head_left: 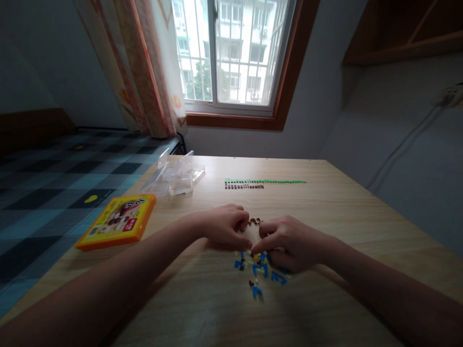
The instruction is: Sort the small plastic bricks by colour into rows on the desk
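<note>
Far left: bed [54,193] under a checked blue-and-black cover, soft cloth.

Yellow box [117,221] lies flat near the left edge of the bench [343,217]. It is thin and rectangular, with a glossy printed lid. Behind it is a clear plastic case [175,176], hard and shiny, apparently lying open.

Left hand [226,226]: curled, fingers tucked toward the thumb, tips just beside a small cluster of brown pieces [255,221]. I cannot tell whether it pinches one; the pieces are too small here.

Right hand [289,243]: also curled, fingertips down on the scatter of blue pieces [264,272], a few pale and yellow ones among them. These lie loose on the bench under and just in front of the hands. I cannot tell whether anything is gripped.

Further back, well apart from both hands: a row of green pieces [265,181], with a shorter row of dark pieces [244,186] just in front of it, both in neat lines.

Judgement: the pieces look like moulded hard plastic, stiff, very light and smooth. They would likely skid on the smooth wood-grain top and scatter at a nudge. Not fragile. Best taken singly, with a fingertip pinch across opposite sides.
</note>
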A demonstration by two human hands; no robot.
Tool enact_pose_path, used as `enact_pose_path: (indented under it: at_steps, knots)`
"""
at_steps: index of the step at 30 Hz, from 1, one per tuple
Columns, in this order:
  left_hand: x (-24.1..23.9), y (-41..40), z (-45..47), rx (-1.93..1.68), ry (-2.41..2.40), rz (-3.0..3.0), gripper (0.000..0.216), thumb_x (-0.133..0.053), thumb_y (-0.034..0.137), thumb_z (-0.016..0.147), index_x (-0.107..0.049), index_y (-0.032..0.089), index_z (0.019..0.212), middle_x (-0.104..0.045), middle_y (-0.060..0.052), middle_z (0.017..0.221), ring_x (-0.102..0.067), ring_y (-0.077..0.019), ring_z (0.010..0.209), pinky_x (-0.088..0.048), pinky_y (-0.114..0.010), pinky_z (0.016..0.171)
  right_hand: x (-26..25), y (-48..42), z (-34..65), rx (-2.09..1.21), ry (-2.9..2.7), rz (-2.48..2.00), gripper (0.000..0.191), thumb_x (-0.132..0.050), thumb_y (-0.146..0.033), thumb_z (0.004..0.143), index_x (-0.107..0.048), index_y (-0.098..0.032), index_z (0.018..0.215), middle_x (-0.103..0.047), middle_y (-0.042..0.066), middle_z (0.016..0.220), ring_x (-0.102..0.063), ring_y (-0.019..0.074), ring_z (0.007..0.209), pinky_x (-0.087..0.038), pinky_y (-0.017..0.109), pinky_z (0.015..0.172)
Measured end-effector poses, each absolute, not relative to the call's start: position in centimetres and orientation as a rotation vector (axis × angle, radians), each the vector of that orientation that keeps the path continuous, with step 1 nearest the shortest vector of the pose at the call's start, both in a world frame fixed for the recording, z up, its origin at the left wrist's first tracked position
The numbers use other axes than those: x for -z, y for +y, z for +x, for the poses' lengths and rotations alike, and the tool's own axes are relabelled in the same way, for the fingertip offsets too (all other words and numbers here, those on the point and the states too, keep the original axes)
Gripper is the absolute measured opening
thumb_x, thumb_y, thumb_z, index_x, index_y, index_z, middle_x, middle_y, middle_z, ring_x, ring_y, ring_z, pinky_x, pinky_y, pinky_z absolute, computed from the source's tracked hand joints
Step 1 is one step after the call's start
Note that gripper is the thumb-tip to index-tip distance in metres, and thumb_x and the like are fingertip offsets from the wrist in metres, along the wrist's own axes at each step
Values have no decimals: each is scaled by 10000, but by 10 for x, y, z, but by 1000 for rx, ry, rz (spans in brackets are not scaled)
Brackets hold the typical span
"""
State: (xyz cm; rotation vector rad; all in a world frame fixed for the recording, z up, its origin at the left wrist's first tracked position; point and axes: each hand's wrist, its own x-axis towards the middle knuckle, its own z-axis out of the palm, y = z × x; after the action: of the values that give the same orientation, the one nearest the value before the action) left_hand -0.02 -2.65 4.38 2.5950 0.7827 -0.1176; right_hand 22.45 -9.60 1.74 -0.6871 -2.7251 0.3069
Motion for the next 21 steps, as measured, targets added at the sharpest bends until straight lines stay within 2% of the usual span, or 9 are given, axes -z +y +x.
enact_pose_path:
  at_steps: [4,9,14,18,21]
  knots:
    - [-48,-30,-1,200,769,2603,430,-708,563,680,-553,207,863,-551,-26,930,-498,-203,903,-383,-280,722,-15,-96,225,-324,-2746,-692,433,-526,-124,770,-715,-295,1120,-585,1,798,-468,106,611,-349,250,596]
    - [-45,-30,0,190,780,2612,383,-724,503,678,-541,207,840,-547,-26,927,-494,-206,908,-389,-282,732,-16,-93,228,-329,-2733,-713,385,-514,-107,773,-734,-267,1044,-582,-2,786,-461,99,595,-348,245,585]
    - [-46,-28,0,210,768,2604,409,-769,472,630,-554,215,864,-536,-16,926,-497,-211,923,-392,-278,732,-16,-91,227,-202,-2707,-795,338,-521,-121,813,-721,-252,1052,-610,8,808,-493,108,627,-342,246,587]
    - [-51,-26,-1,246,746,2565,390,-783,423,623,-559,216,864,-533,-10,923,-498,-203,917,-399,-280,756,-12,-89,226,-118,-2663,-847,374,-503,-104,813,-700,-252,1095,-634,11,834,-512,111,649,-354,249,606]
    - [-51,-27,-2,252,747,2564,402,-768,477,648,-556,215,868,-537,-18,950,-494,-205,928,-404,-292,773,-8,-86,229,-85,-2606,-859,361,-515,-107,804,-703,-245,1080,-647,8,838,-523,108,647,-361,249,612]
